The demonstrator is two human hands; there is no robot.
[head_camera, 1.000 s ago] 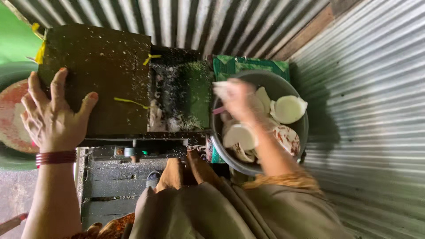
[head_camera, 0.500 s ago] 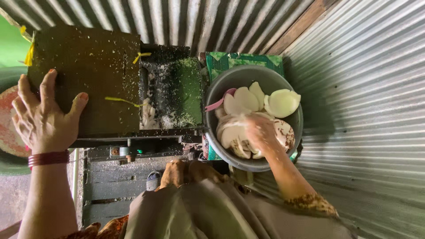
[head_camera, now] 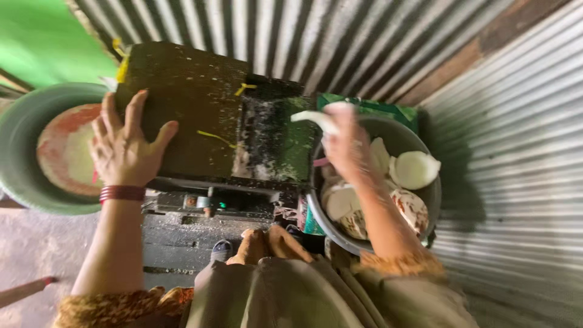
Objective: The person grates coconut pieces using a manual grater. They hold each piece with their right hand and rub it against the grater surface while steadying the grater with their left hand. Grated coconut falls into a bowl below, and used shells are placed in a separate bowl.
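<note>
My left hand [head_camera: 124, 146] lies flat, fingers spread, on the dark lid of a grimy box-shaped machine [head_camera: 194, 103]. My right hand [head_camera: 346, 143] is raised over a grey metal basin [head_camera: 428, 206] and pinches a white piece of coconut flesh [head_camera: 313, 118], which it holds toward the machine's green, crumb-covered opening [head_camera: 285, 143]. Several more white coconut pieces [head_camera: 416, 169] lie in the basin below that hand.
A green tub [head_camera: 24, 176] holding an orange-rimmed round tray stands at the left of the machine. Corrugated metal walls [head_camera: 510, 133] close in at the back and right. My knees and feet fill the bottom, above a wooden stand and concrete floor [head_camera: 36, 255].
My right hand dipped into the basin, took a coconut piece and lifted it left toward the machine opening. The left hand stayed on the lid.
</note>
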